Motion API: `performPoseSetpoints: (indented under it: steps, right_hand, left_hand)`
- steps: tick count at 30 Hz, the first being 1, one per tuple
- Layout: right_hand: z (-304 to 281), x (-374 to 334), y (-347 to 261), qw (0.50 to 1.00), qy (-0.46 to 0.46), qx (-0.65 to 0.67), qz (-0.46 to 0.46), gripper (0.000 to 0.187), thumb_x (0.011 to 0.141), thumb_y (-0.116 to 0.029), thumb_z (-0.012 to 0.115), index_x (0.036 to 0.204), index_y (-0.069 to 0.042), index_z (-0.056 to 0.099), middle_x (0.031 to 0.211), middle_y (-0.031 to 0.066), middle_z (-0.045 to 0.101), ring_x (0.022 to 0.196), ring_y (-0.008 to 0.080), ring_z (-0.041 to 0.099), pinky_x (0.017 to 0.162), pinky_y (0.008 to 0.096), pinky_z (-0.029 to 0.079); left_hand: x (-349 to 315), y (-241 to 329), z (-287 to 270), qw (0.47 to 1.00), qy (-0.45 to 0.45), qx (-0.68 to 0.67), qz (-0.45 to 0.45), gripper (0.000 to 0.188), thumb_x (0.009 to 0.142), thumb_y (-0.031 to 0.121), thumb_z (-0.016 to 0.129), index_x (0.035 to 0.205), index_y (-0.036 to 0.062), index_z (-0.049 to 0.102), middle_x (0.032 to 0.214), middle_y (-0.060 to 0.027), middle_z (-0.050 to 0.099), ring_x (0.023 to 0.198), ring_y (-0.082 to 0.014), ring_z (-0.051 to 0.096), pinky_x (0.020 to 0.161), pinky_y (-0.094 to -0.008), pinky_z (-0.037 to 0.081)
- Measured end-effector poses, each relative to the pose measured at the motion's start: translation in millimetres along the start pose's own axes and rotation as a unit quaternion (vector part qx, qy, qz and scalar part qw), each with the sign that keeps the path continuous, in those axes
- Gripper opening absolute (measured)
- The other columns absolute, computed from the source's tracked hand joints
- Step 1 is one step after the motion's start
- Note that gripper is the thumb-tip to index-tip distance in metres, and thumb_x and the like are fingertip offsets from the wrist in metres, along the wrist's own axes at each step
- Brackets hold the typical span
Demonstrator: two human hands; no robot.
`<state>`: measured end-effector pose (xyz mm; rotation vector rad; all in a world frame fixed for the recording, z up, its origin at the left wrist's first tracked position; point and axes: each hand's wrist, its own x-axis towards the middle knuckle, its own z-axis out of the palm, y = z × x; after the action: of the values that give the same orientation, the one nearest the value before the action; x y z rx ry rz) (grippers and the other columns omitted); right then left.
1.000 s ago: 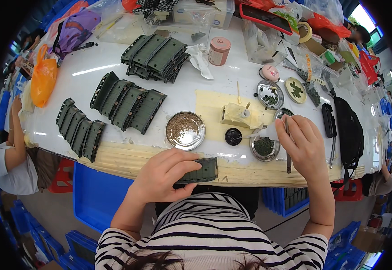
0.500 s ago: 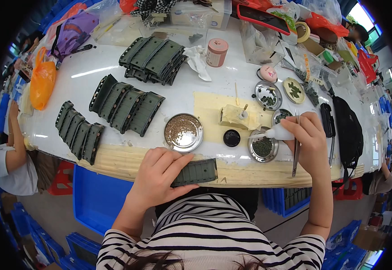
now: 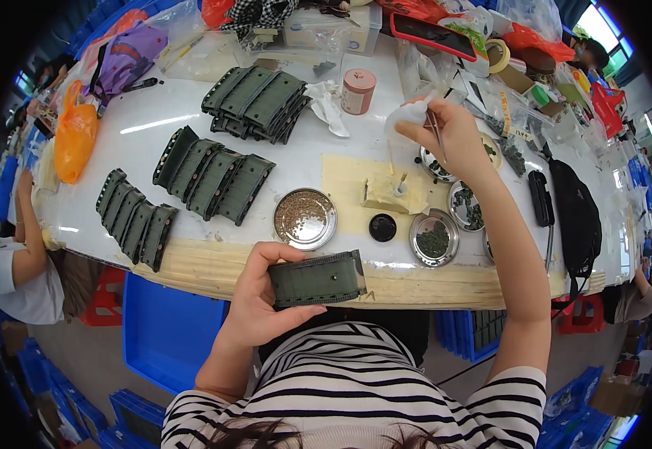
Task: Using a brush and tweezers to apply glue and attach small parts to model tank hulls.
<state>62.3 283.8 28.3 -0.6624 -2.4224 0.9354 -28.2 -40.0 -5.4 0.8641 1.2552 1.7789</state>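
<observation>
My left hand (image 3: pixel 255 295) is closed round one end of a dark green rectangular panel (image 3: pixel 317 280), held tilted above the table's near edge. My right hand (image 3: pixel 453 138) reaches far over the table with a white squeeze bottle (image 3: pixel 405 117), smeared by motion, in its fingers. Tweezers (image 3: pixel 437 135) are also gripped in that hand, pointing down. Beneath and beside the right forearm lie round metal dishes with dark green bits, one dish (image 3: pixel 435 238) being nearest the edge. Another round dish (image 3: pixel 305 218) holds small brown pieces, just beyond the green panel.
Stacks of similar green panels (image 3: pixel 255 101) stand left of centre. A tape-wrapped block (image 3: pixel 395 193) and a small dark cup (image 3: pixel 383 227) sit mid-table. A pink tin (image 3: pixel 358 91), a red-edged phone (image 3: pixel 432 36) and a black pouch (image 3: pixel 574 209) lie farther out. A blue tray (image 3: pixel 172 329) is below the edge.
My right hand has moved from the near green-filled dish up and left toward the pink tin, carrying the bottle and tweezers. The left hand has tipped the panel so more of its face shows.
</observation>
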Motion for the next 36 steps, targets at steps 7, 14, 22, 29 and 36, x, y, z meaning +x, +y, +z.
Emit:
performPoseSetpoints:
  steps: [7,14,22,29,36]
  right_hand:
    - [3,10,0,0.998,-0.012,-0.068,-0.014,0.031,0.079,-0.022,0.076,0.091,0.002,0.061,0.074,0.0048,0.061,0.065,0.0114,0.052,0.061,0.0271,0.043]
    - [-40,-87,-56,0.993,-0.019,0.095,-0.066,0.035,0.069,-0.015,0.083,0.083,-0.004,0.053,0.091,0.008,0.061,0.103,0.0227,0.062,0.084,0.0317,0.046]
    - [14,-163,-78,0.977,-0.031,0.132,-0.162,0.042,0.062,-0.017,0.087,0.073,-0.006,0.047,0.104,0.0206,0.061,0.093,0.0286,0.063,0.071,0.0319,0.052]
    - [54,-176,-82,0.966,0.137,0.109,-0.188,0.043,0.061,-0.015,0.088,0.072,-0.006,0.048,0.094,0.0209,0.06,0.087,0.0292,0.064,0.067,0.0318,0.053]
    - [21,-181,-50,0.974,0.133,0.151,-0.102,0.039,0.08,-0.034,0.073,0.092,-0.003,0.055,0.095,0.0166,0.062,0.092,0.0282,0.059,0.076,0.0374,0.047]
  left_hand:
    - [9,-5,-7,0.99,-0.05,0.112,0.063,0.054,0.065,0.001,0.082,0.111,0.0012,0.052,0.107,-0.0096,0.052,0.102,-0.0178,0.052,0.09,-0.0289,0.041]
    - [16,-4,-2,0.987,-0.055,0.134,0.076,0.054,0.064,0.003,0.084,0.109,0.0002,0.055,0.107,-0.0096,0.053,0.098,-0.017,0.053,0.086,-0.0276,0.043]
    - [18,-6,20,0.99,-0.105,0.067,0.071,0.076,0.064,0.004,0.085,0.127,0.0003,0.043,0.112,-0.0116,0.055,0.107,-0.0192,0.055,0.093,-0.0312,0.045]
    - [5,-22,53,0.922,-0.055,-0.374,-0.088,0.062,0.092,0.031,0.059,0.14,0.005,0.029,0.136,-0.0201,0.045,0.132,-0.0321,0.039,0.108,-0.0469,0.034]
    - [8,-12,44,0.907,0.0,-0.38,-0.182,0.038,0.099,0.016,0.045,0.134,0.004,0.037,0.127,-0.0211,0.053,0.121,-0.0335,0.051,0.102,-0.0483,0.043]
